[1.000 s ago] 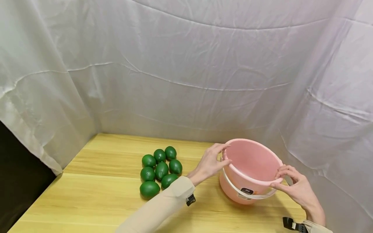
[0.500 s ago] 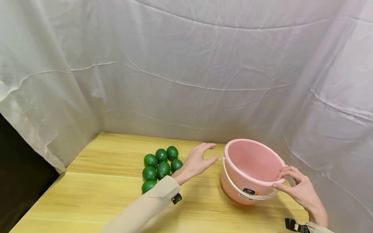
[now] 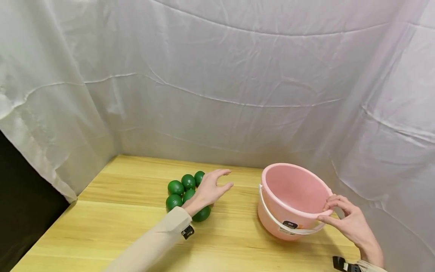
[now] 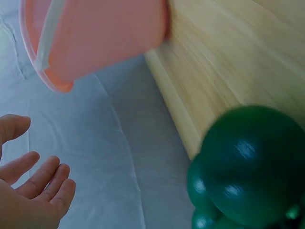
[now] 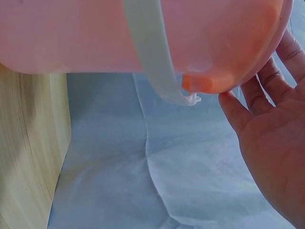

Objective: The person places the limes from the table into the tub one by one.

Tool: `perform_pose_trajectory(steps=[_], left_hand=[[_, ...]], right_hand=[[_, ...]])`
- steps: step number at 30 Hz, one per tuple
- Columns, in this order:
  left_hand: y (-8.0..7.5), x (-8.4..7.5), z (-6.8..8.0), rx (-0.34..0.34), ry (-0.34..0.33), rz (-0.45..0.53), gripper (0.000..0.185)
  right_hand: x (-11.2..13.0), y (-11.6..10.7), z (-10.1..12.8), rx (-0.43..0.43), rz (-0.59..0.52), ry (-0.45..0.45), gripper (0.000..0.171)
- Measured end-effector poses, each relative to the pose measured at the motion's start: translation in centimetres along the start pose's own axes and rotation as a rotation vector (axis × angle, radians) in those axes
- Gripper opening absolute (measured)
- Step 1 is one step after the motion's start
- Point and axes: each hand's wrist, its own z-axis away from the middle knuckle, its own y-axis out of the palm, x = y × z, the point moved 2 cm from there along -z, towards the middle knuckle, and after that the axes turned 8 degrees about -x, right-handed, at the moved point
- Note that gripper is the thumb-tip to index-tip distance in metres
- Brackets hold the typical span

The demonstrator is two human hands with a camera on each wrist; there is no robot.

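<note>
A pink bucket [image 3: 276, 213] stands upright at the right of the table, its white handle [image 3: 307, 231] hanging down along the near side. My right hand [image 3: 353, 223] pinches the bucket's right rim between thumb and fingers; the right wrist view shows the thumb [image 5: 234, 110] against the rim. Left of the bucket lie several glossy dark green lemon-shaped fruits [image 3: 175, 187] in a close group. My left hand [image 3: 208, 188] is above the right side of this group, fingers spread and holding nothing, and it hides some fruits. The left wrist view shows large, near fruits [image 4: 252, 164].
The wooden table [image 3: 119, 223] carries the bucket and the fruits. A pale grey cloth [image 3: 204, 124] hangs behind it and along both sides. Bare wood shows between the fruits and the bucket. A dark area [image 3: 23, 211] lies past the table's left edge.
My left hand has let go of the bucket's left rim and moved left, over the fruits. My right hand keeps its hold on the rim, and the bucket has hardly shifted.
</note>
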Motion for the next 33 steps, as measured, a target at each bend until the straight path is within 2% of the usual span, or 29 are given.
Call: perform_pose_trajectory(steps=[6,13,21,26,33], left_hand=[[-1.3,2.0,1.0,0.011,-0.027,-0.013,0.044],[-3.2,3.9,2.4,0.054,-0.079,-0.023,0.046],[-5.6,5.9,3.7,0.03,-0.144,-0.069,0.043],[-6.6,6.9,4.3,0.016,-0.173,-0.08,0.042],[-7.5,8.4,5.0,0.044,-0.22,-0.091,0.043]], right_hand=[[0.0,0.3,0.1,0.005,-0.003,0.007,0.028],[-0.2,0.2,0.3,0.014,0.017,0.019,0.027],[-0.1,0.1,0.2,-0.005,-0.005,-0.002,0.027],[0.0,0.1,0.1,-0.008,-0.013,-0.004,0.027],[0.0,0.1,0.2,-0.01,-0.004,-0.005,0.028]])
